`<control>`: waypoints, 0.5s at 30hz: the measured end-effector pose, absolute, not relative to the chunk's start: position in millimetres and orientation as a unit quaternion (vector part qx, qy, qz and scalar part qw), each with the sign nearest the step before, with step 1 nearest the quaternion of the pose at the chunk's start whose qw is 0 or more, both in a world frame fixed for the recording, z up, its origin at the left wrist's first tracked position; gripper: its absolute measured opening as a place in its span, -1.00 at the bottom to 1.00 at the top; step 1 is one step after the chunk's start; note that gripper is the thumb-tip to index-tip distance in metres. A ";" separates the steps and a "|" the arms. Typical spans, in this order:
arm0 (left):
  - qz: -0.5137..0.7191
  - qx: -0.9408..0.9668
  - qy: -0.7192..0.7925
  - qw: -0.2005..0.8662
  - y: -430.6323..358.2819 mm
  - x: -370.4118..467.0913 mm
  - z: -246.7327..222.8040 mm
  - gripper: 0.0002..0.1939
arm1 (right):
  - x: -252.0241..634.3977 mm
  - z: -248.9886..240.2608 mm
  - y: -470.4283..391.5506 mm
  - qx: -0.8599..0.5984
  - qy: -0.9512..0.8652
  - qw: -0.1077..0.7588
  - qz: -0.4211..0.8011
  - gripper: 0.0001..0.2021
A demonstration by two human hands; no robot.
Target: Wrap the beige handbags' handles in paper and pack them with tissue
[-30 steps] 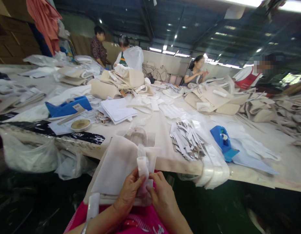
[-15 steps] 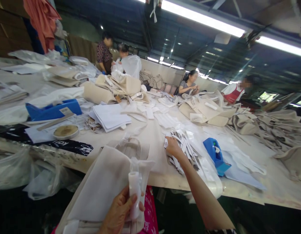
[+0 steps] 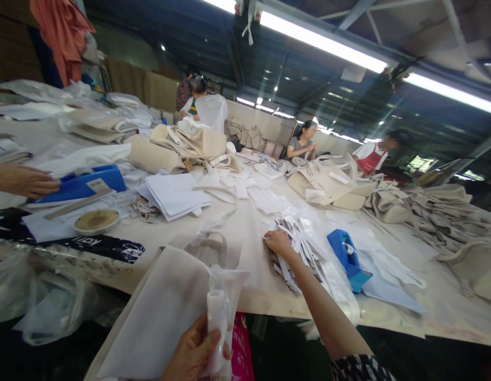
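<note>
My left hand is closed round a white wrapped roll, which looks like a bag handle in clear plastic. Beneath it, a pale beige bag with a white sheet over its front leans against the table edge. My right hand reaches to a pile of white and grey strips on the table, fingers pinched at its left edge. A small white bit shows at the fingertips, too small to name. Right of the pile stands a blue tape dispenser.
From the left, another person's hand reaches to a second blue tape dispenser. A tape roll and white sheets lie nearby. Heaps of beige bags cover the back and right. Several people work behind the table.
Another person's hand has come in at the left by the tape dispenser. My right hand stays at the strips with its fingers drawn in; my left hand keeps its grip. The view has shifted slightly.
</note>
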State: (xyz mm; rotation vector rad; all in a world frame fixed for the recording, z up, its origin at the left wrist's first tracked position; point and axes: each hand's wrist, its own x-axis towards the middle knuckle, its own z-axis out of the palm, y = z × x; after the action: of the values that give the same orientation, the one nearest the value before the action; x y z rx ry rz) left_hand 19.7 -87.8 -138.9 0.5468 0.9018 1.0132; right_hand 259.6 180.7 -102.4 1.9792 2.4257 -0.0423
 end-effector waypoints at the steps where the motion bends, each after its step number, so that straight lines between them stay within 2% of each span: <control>1: 0.461 0.250 0.413 0.744 -87.6 19.9 -139.6 -0.37 | 261.7 -101.7 181.7 0.634 0.773 -0.007 -0.020 -0.75; 8: 0.469 0.258 0.414 0.736 -86.6 20.9 -139.4 -0.38 | 262.2 -105.6 181.6 0.634 0.764 -0.106 -0.049 -0.84; 15: 0.472 0.259 0.394 0.745 -84.3 21.3 -147.8 -0.40 | 244.3 -102.9 169.6 0.590 0.776 -0.221 -0.022 -0.80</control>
State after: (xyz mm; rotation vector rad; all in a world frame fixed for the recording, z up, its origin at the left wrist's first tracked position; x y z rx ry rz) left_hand 21.3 -84.3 -147.8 0.5676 0.8637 1.0328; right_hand 244.3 169.6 -102.9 2.1694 2.8555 -0.0803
